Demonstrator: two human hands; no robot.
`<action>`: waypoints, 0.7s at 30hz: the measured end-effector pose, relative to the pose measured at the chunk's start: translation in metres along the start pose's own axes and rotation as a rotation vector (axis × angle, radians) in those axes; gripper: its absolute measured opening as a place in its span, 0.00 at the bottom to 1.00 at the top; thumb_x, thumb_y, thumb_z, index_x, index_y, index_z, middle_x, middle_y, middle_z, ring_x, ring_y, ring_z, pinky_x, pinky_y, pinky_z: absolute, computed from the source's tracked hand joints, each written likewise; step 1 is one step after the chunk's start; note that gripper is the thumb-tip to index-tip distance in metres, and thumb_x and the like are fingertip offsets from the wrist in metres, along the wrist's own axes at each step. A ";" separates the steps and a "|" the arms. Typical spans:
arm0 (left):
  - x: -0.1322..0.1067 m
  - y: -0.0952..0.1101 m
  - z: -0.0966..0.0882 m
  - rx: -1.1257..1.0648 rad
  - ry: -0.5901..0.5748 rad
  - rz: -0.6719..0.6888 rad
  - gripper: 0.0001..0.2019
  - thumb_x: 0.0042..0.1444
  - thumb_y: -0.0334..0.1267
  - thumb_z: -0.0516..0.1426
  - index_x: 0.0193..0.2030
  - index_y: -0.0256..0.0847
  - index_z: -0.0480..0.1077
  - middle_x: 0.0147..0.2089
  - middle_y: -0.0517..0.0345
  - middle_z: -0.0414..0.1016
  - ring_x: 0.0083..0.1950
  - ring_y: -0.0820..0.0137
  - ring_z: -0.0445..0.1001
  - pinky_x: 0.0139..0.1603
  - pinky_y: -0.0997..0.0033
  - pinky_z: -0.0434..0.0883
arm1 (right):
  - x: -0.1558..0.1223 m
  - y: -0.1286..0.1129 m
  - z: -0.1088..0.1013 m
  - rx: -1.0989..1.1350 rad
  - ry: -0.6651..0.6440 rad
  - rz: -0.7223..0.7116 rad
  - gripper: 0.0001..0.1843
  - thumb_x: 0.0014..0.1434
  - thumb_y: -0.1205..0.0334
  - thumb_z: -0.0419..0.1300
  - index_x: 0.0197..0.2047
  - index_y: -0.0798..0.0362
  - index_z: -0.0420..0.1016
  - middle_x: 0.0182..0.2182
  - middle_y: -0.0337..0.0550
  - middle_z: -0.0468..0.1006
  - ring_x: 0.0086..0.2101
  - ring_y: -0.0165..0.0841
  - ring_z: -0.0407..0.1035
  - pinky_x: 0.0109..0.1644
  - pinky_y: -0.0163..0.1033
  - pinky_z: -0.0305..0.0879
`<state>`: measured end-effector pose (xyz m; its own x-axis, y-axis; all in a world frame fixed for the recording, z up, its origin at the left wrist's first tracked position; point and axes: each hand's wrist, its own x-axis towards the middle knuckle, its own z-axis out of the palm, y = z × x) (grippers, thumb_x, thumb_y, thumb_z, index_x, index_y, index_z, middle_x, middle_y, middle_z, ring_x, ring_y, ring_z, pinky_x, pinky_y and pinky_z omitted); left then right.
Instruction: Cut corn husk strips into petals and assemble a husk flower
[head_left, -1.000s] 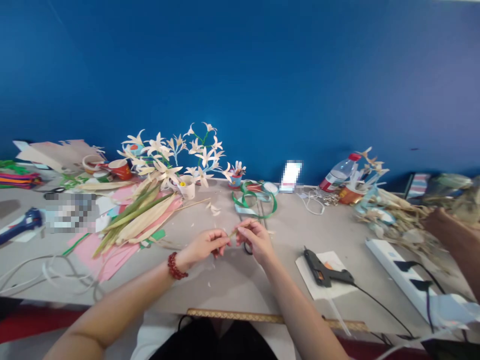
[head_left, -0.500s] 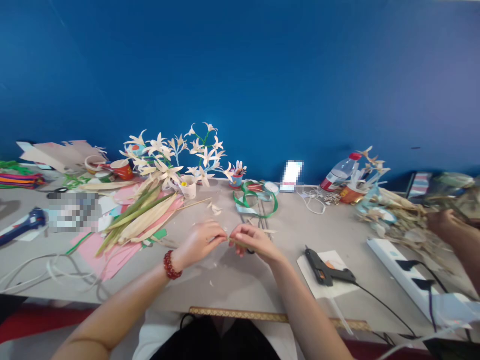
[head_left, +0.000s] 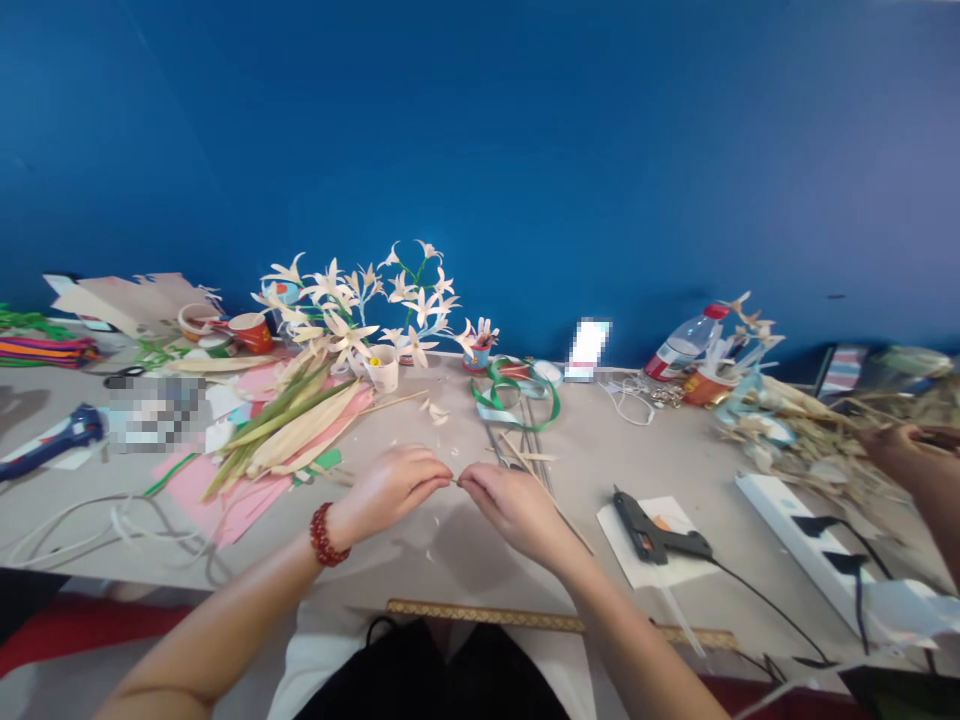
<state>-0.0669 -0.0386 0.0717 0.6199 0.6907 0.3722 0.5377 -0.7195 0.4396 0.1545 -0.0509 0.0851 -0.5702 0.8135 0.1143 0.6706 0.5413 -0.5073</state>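
My left hand (head_left: 394,492), with a red bead bracelet (head_left: 328,535) at the wrist, is closed in a pinch. My right hand (head_left: 514,507) faces it, its fingers also pinched together. A thin tan strip (head_left: 454,482) runs between the fingertips of both hands above the table; most of it is hidden by the fingers. Just beyond my right hand lie scissors (head_left: 510,462) and thin pale sticks or strips (head_left: 525,452). Dried corn husks (head_left: 300,440) lie on pink paper (head_left: 251,507) to the left of my left hand.
White husk flowers (head_left: 345,340) stand in a paper cup (head_left: 383,372) at the back. A green ribbon (head_left: 555,405) lies behind my hands. On the right are a black glue gun (head_left: 652,530), a power strip (head_left: 795,545), a bottle (head_left: 682,345) and another person's hand (head_left: 896,450).
My hands have drawn slightly lower and the right hand has turned, its fingers closing more tightly at the strip. The scissors and pale strips behind it show more. The view has shifted slightly.
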 end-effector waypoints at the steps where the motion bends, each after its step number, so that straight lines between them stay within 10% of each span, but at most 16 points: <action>1: -0.002 0.000 -0.001 -0.001 0.003 -0.003 0.12 0.66 0.38 0.50 0.42 0.40 0.74 0.37 0.54 0.78 0.40 0.68 0.74 0.41 0.69 0.68 | -0.001 0.000 0.001 -0.005 -0.004 -0.005 0.11 0.69 0.58 0.49 0.42 0.50 0.72 0.34 0.43 0.80 0.34 0.35 0.74 0.35 0.34 0.58; 21: -0.011 0.014 0.001 -0.096 0.220 0.029 0.08 0.62 0.31 0.53 0.42 0.40 0.73 0.37 0.53 0.75 0.41 0.67 0.72 0.43 0.65 0.70 | -0.009 0.004 0.022 0.774 0.097 0.181 0.18 0.65 0.50 0.52 0.30 0.53 0.69 0.20 0.32 0.60 0.21 0.26 0.54 0.26 0.32 0.50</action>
<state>-0.0657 -0.0560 0.0729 0.4890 0.6769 0.5501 0.4585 -0.7360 0.4981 0.1520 -0.0607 0.0633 -0.4163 0.9088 0.0299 0.2089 0.1275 -0.9696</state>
